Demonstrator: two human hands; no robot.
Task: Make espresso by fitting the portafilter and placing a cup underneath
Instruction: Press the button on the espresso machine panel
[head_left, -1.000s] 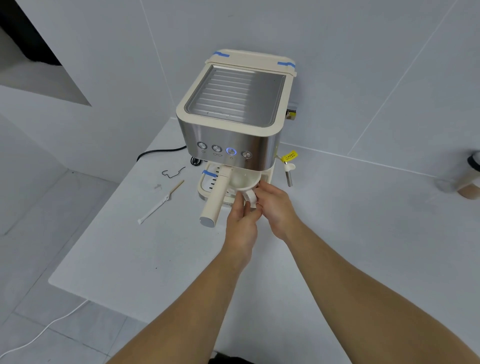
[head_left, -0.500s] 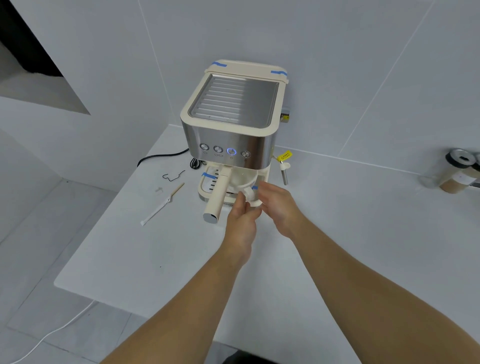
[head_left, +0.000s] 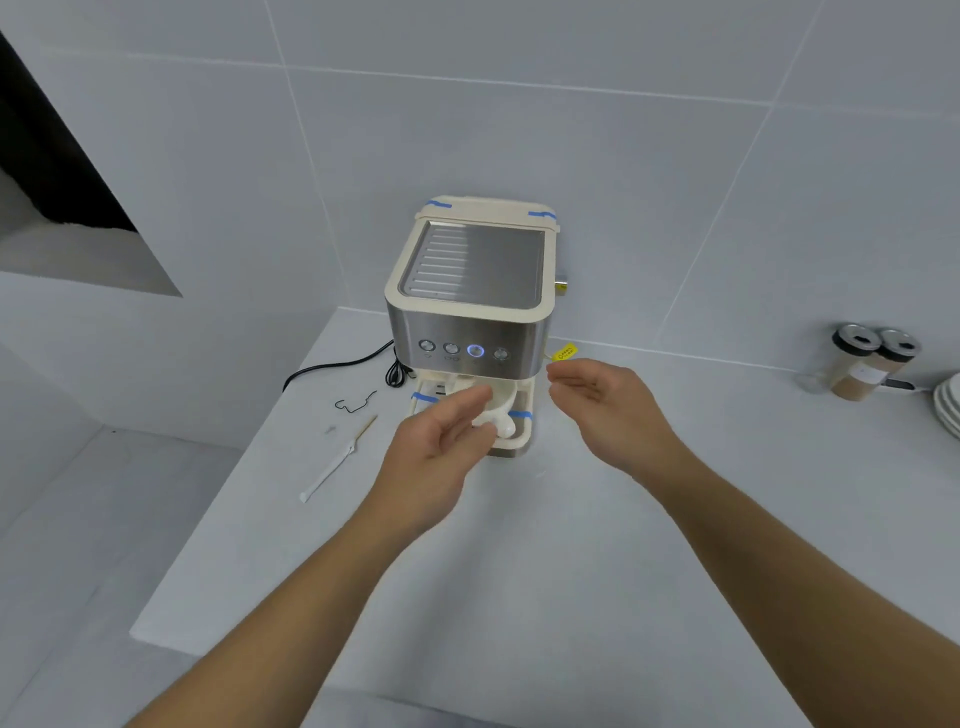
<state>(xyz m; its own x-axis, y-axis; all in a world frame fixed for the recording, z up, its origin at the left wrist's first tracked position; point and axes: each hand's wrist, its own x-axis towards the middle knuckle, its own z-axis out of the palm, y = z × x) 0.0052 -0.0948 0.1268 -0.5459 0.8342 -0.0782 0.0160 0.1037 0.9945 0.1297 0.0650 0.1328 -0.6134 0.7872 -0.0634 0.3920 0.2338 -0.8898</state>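
Note:
A cream and steel espresso machine (head_left: 470, 291) stands at the back of the white counter, one button lit blue. A white cup (head_left: 498, 408) sits on its drip tray (head_left: 522, 441) under the brew head, its handle towards me. My left hand (head_left: 441, 441) hovers in front of the tray with fingers spread, holding nothing and covering the portafilter handle. My right hand (head_left: 608, 405) is open to the right of the machine, apart from the cup.
A black power cord (head_left: 332, 369), a bent wire hook (head_left: 356, 402) and a white stick tool (head_left: 332, 465) lie left of the machine. Two lidded jars (head_left: 862, 364) and stacked plates (head_left: 948, 410) stand at the far right. The counter's edge runs at the left.
Both hands have let go of the cup and drawn back, the right one out to the right. The view has tilted up and pulled away from the machine.

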